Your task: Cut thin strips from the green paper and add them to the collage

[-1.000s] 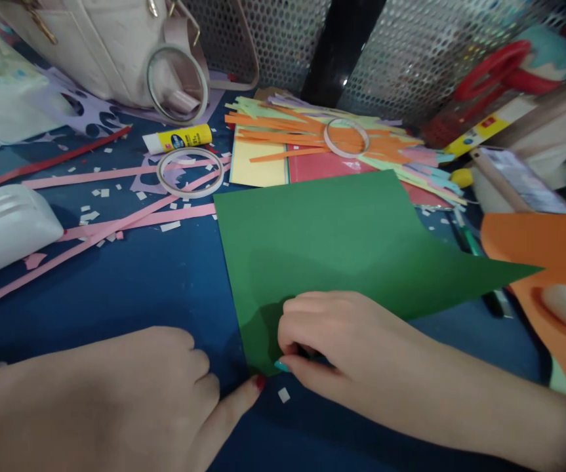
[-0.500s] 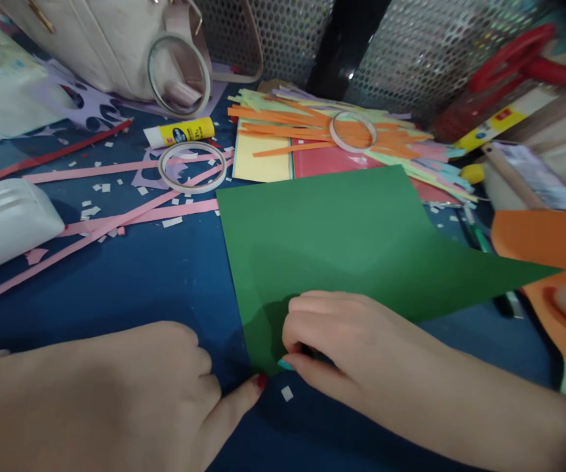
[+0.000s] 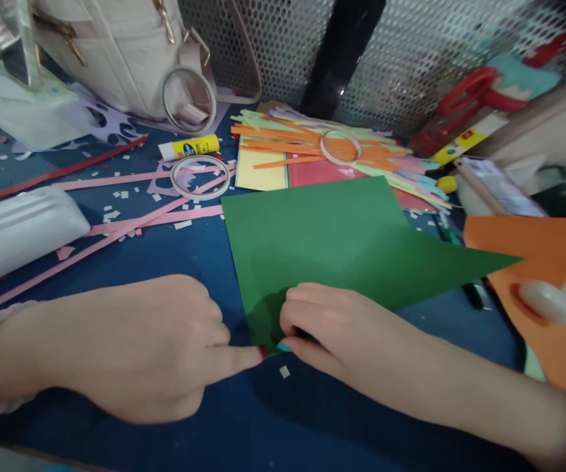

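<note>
A sheet of green paper (image 3: 322, 236) lies on the blue table, its right side curling up to a point. My left hand (image 3: 164, 347) is closed, with its thumb stretched out to the sheet's near left corner; the red nail touches there, and the finger undersides are hidden. Just to its right, my right hand (image 3: 332, 321) has curled fingers over the near part of the sheet. Its thumb, with a turquoise nail, presses at the near edge, so the paper is pinched. A small white paper scrap (image 3: 284, 372) lies in front of the two thumbs.
Behind the sheet are orange and pastel paper strips (image 3: 287, 141), tape rolls (image 3: 200, 177) and a glue stick (image 3: 191, 147). At left lie pink strips (image 3: 164, 204) and a white device (image 3: 21, 226). Orange paper (image 3: 504, 242), a phone (image 3: 499, 187) and red-handled scissors (image 3: 464, 92) are at right.
The view has shifted slightly. My left hand has turned so its thumb points straighter at the sheet's corner. The right hand keeps its curled hold on the green paper.
</note>
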